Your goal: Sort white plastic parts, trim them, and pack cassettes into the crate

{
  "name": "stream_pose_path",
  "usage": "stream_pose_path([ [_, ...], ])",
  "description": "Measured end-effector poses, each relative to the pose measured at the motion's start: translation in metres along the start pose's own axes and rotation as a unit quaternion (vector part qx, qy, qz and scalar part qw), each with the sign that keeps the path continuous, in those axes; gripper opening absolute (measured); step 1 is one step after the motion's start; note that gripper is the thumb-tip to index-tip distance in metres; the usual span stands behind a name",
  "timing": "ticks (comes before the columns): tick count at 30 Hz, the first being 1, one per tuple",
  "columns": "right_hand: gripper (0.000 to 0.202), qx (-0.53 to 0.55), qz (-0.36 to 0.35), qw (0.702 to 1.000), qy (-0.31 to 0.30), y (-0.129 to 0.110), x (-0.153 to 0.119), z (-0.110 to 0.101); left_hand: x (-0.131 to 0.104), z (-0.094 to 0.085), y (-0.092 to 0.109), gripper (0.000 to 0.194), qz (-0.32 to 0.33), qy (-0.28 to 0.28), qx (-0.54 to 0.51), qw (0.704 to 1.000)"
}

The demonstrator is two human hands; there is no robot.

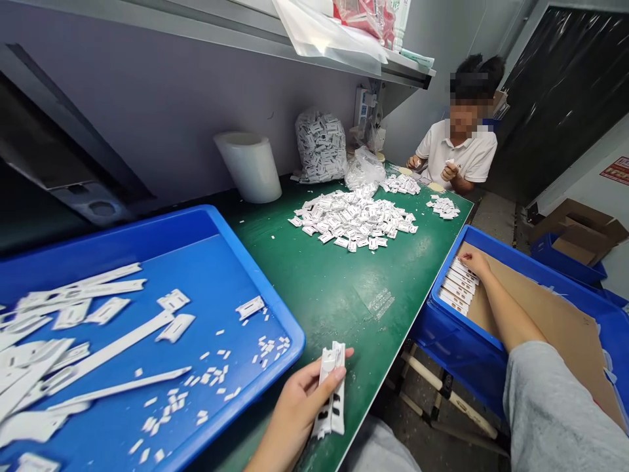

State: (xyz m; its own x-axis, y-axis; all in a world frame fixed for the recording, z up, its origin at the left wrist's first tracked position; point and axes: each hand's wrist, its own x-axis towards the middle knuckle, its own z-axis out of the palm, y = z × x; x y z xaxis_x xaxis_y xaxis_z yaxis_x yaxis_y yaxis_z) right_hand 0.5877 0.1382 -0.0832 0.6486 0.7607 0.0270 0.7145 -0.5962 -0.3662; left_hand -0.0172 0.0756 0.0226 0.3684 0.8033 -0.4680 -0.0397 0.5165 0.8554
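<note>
My left hand [295,400] is closed round a small stack of white plastic parts [337,403] with dark slots, held upright above the front edge of the green table [324,288]. My right hand [476,263] reaches into the blue crate on the right. Its fingers are pinched at the far end of a row of similar white parts [457,286], which lie side by side on a brown cardboard sheet [535,321]. The fingertips partly hide the part they touch.
At left, a blue tray [255,282] holds white strips, loose parts and small scraps. Farther back are a heap of small white pieces [354,216], a filled clear bag [321,147] and a white roll [251,169]. Another person [459,154] sits at the far end, handling small pieces.
</note>
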Motion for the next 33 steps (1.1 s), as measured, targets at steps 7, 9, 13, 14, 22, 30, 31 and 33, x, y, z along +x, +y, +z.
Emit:
stream_pose_path([
  [7, 0.028, 0.032, 0.022, 0.999, 0.024, -0.044, -0.026, -0.029, 0.008, 0.002, -0.011, 0.064, 0.015, 0.003, -0.025, 1.000],
  [9, 0.027, 0.059, 0.007, 0.996, 0.072, -0.065, -0.036, -0.045, 0.010, 0.003, -0.014, 0.073, 0.009, -0.012, -0.038, 0.999],
  [13, 0.040, 0.141, -0.075, 0.977, 0.142, -0.127, -0.075, -0.070, 0.010, 0.004, -0.013, 0.073, 0.001, -0.037, -0.052, 0.998],
  [14, 0.041, 0.164, -0.111, 0.972, 0.129, -0.148, -0.095, -0.072, 0.009, 0.005, -0.012, 0.070, 0.004, -0.037, -0.051, 0.998],
  [22, 0.042, 0.259, -0.419, 0.779, -0.389, -0.302, -0.287, -0.035, 0.008, 0.003, -0.012, 0.060, 0.031, -0.070, -0.036, 0.996],
  [30, 0.035, 0.429, -0.262, 0.725, -0.471, -0.301, -0.291, -0.010, 0.005, 0.003, -0.002, 0.058, 0.030, -0.113, -0.113, 0.987],
  [31, 0.033, 0.453, -0.229, 0.721, -0.472, -0.298, -0.292, -0.012, 0.005, 0.003, 0.000, 0.058, 0.026, -0.116, -0.134, 0.984],
  [33, 0.031, 0.503, -0.174, 0.716, -0.453, -0.291, -0.294, -0.020, 0.005, 0.002, 0.002, 0.061, 0.013, -0.103, -0.171, 0.980],
])
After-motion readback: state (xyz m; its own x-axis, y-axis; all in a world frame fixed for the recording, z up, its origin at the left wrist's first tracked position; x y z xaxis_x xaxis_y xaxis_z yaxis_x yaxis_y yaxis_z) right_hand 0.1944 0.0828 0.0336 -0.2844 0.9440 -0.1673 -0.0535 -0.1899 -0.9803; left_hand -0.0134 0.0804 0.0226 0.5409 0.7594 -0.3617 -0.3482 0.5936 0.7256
